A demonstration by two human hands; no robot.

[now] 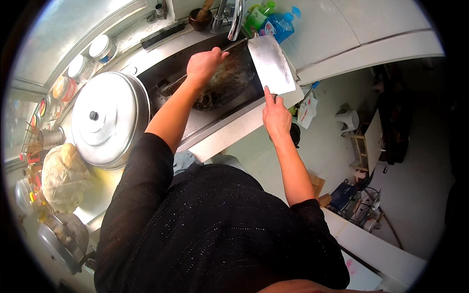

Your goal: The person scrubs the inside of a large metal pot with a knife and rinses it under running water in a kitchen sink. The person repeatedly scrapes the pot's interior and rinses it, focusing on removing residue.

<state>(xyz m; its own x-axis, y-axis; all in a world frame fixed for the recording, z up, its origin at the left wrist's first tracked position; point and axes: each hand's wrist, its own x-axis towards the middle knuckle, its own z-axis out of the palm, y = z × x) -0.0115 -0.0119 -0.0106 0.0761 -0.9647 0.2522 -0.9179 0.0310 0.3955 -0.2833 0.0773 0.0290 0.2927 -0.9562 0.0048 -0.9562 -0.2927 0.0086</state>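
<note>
My right hand (277,116) is closed around the handle of a cleaver, index finger laid along it; the broad metal blade (273,66) extends away over the right end of the sink. Above the steel sink (216,124), my left hand (206,65) grips the edge of a large, dark, stained round pan, perhaps a wok (227,84), which is tilted inside the basin. Its far rim runs up beneath the chrome faucet (237,22). Whether the blade touches the pan cannot be told.
A big lidded aluminium pot (110,135) stands left of the sink. Behind the right corner are a green bottle (256,18) and a blue bottle (279,28). A wooden mortar (200,22) sits by the faucet. Jars (80,67) line the window sill.
</note>
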